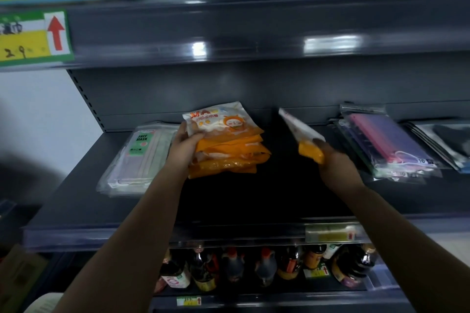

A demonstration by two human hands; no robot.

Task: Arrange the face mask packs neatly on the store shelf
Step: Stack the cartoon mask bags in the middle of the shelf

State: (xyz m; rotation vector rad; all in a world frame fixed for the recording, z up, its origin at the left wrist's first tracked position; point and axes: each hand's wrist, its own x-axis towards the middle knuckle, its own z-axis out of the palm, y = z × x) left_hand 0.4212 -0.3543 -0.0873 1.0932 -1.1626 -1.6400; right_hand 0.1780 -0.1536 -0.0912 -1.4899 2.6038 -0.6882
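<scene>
Orange mask stack grasped by left hand fingers, one orange pack in right hand fingers

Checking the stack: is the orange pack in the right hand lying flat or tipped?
Tipped: the single orange pack is held edge-up in the right hand.

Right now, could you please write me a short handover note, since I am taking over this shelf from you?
Left hand: gripping the left edge of the orange mask stack, which sits fanned and uneven on the middle shelf.
Right hand: holding one orange pack in the air, right of the stack.
Done: green "Face Mask" packs lie at left, purple packs at right.
Left: add the held pack to the stack, then square it up.
</scene>
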